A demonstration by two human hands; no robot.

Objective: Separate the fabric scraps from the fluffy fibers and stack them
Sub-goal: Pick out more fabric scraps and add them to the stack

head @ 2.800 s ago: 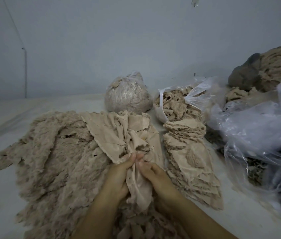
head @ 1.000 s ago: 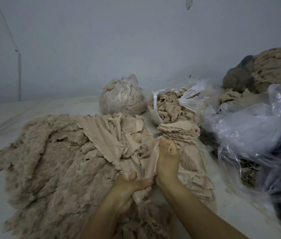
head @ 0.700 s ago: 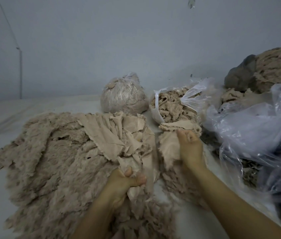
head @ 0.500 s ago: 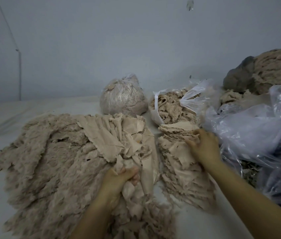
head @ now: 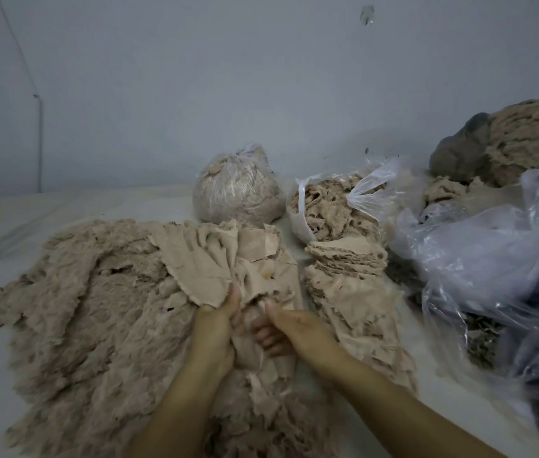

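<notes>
**Picking the next scrap out of the pile**

Working from the head view, I judge this to be the start of another separating round: both hands sit together at the near edge of the bunch of thin beige fabric scraps (head: 228, 259) that lies on top of the wide, shaggy beige mass of fluffy fibers (head: 89, 309).

My left hand (head: 217, 328) has its grip clenched on a fold of the bunched scraps, thumb up against the cloth. My right hand (head: 289, 328) is just beside it, thumb raised and fingers (head: 269, 335) curled under into the same folds; it looks to be pinching cloth, though the fold itself hides most of the contact.

Next, I think, one single layer has to be peeled off while the left hand pins the rest, then carried right and laid flat on the layered stack of flat beige scraps (head: 347, 279), which stands just beside the bunch on the pale counter (head: 3, 375). The stack already leans and fans toward me, so a careless drop could slide it.

The scraps look thin, limp and ragged-edged, creased into pleats; fluff clings to their lower edges. Behind are a tied clear bag of fibers (head: 238, 190) and an open clear bag of fibers (head: 331, 209).
</notes>
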